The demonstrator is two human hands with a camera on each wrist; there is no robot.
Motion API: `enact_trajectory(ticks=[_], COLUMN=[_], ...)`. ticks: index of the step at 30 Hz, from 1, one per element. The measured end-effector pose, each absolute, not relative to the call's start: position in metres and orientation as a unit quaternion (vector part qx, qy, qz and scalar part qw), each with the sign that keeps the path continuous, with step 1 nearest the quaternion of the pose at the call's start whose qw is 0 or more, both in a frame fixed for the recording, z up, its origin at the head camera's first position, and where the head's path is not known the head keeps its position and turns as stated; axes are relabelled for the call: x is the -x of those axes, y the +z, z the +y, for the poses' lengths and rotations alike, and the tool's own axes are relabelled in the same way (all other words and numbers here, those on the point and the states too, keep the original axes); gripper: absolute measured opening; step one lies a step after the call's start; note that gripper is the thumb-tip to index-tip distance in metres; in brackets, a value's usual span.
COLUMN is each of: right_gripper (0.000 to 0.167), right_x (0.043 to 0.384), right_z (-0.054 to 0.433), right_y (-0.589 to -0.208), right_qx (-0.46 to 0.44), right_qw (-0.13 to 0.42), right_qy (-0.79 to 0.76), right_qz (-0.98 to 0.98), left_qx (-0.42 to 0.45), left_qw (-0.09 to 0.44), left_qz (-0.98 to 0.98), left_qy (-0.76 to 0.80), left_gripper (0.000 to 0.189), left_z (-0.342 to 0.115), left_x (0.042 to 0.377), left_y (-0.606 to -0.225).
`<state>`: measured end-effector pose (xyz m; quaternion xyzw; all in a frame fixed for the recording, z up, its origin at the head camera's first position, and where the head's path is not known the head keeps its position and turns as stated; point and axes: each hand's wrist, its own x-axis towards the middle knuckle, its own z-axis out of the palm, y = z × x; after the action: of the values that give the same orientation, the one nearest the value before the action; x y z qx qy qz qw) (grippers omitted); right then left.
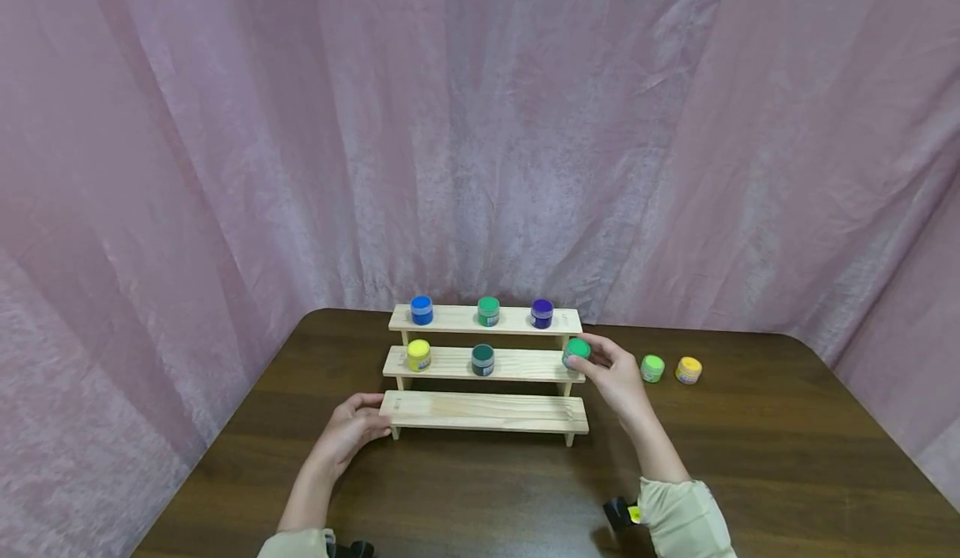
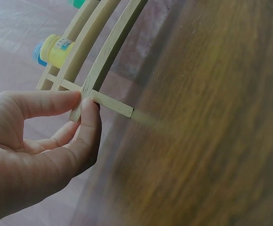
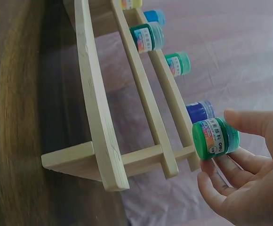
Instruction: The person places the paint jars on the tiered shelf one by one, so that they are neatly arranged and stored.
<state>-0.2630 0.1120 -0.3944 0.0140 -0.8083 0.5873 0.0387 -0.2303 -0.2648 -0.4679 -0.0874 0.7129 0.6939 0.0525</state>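
1. Head view: three-tier wooden rack [image 1: 483, 409] on a dark brown table [image 1: 480, 491]; on the top board, left to right, a blue jar [image 1: 422, 311], a sea-green jar [image 1: 488, 312] and a purple jar [image 1: 542, 314], all lidded.
2. On the middle board, a yellow jar [image 1: 418, 356] at left and a dark green jar [image 1: 483, 361] near the centre, lids on.
3. By that board's right end, a green-lidded held jar [image 1: 577, 351], gripped by the right hand [image 1: 613, 373]; resting on the wood or just above, impossible to tell.
4. Right of the rack, on the table, a light green jar [image 1: 652, 369] beside an orange-yellow jar [image 1: 688, 371], both lidded.
5. Left wrist view: left hand [image 2: 47, 136] pinching the lowest board's end between thumb and finger; blue jar partly behind the yellow jar.
6. Right wrist view: held jar between thumb and fingers, green body, printed label towards the camera; contents hidden under the lid.
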Motion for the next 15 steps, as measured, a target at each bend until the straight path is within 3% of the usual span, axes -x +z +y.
enact_trajectory(ticks=[15], right_gripper=[0.049], right_x=[0.264], right_z=[0.095], right_y=[-0.404], right_qx=[-0.063], right_qw=[0.029], right_qy=[0.588], right_qz=[-0.806], left_qx=[0.086], left_qw=[0.049], left_qz=[0.713], left_qy=[0.694], left_gripper=[0.052], left_z=[-0.264], left_x=[0.229], left_y=[-0.467])
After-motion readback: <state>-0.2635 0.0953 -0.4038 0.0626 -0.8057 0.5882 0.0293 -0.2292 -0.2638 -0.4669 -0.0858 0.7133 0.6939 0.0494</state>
